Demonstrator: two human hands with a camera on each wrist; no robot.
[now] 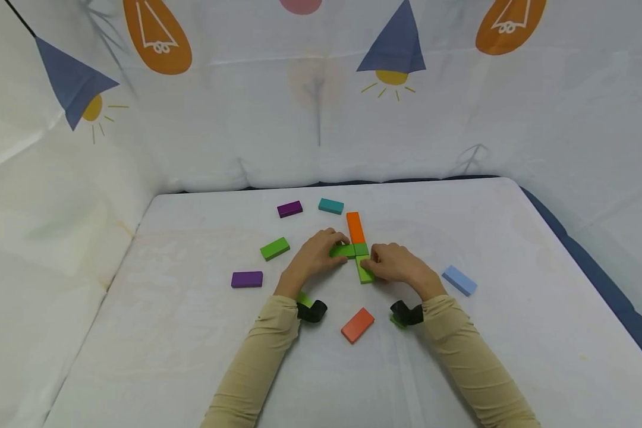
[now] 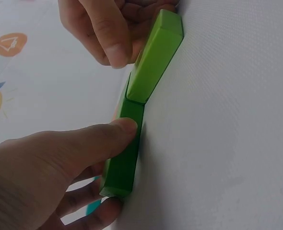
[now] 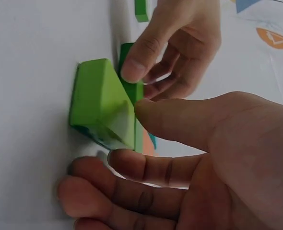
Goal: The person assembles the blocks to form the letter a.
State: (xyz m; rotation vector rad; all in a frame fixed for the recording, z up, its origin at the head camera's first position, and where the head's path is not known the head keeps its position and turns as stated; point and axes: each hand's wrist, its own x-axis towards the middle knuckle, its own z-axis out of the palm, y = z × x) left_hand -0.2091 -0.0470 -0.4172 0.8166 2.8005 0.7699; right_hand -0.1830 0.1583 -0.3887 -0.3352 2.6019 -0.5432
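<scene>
Four-way joined wooden blocks lie between the hands in the head view: an orange block [image 1: 355,227] points away, and a small green piece [image 1: 361,249] sits at the joint. My left hand [image 1: 317,252] pinches a green block [image 1: 343,251] on the joint's left, thumb on its near side and fingers beyond. On the near side lies a light green block [image 1: 364,276], and my right hand [image 1: 398,263] holds it between thumb and index finger. The right wrist view shows this light green block [image 3: 91,93] by the thumb tip, other fingers loosely bent below.
Around them lie a dark purple block [image 1: 290,208], teal block [image 1: 331,206], green block [image 1: 275,248], violet block [image 1: 246,279], blue block [image 1: 459,280] and red-orange block [image 1: 358,325]. Under the wrists, two more green blocks are partly hidden. A white curtain [image 1: 278,131] hangs behind the table.
</scene>
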